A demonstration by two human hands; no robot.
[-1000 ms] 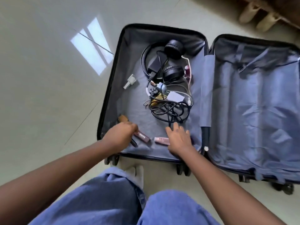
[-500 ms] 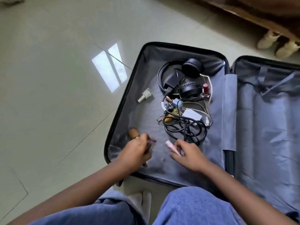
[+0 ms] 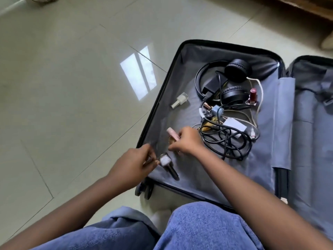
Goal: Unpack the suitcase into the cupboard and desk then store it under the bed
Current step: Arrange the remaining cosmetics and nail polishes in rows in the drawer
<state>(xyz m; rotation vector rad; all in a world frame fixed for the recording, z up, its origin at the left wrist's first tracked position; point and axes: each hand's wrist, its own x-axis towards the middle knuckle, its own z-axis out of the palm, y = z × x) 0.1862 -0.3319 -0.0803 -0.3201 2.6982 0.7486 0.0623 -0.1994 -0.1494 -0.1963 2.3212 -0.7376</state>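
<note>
— What's on the floor (image 3: 63,87)?

— A suitcase (image 3: 173,69) lies open flat on the pale tiles, grey lining up, both halves spread. A person in blue jeans (image 3: 198,228) crouches at its near edge, both arms reaching in.

— And inside?

— Beyond the fingers, black headphones (image 3: 232,83) and a tangle of cables (image 3: 228,139), a white charger (image 3: 236,124) among them. A dark red bottle (image 3: 252,96) stands at the far side of the headphones; a small pale bottle (image 3: 180,100) lies alone, well past the fingertips.

— The hands?

— The right hand (image 3: 187,141) has its fingers curled, pinching a pink tube (image 3: 172,133) that sticks out past them. The left hand (image 3: 133,164) has its fingertips closed together on a small bottle (image 3: 168,166) with a dark cap, lying on the lining just beside them. The two hands are near each other, not touching.
</note>
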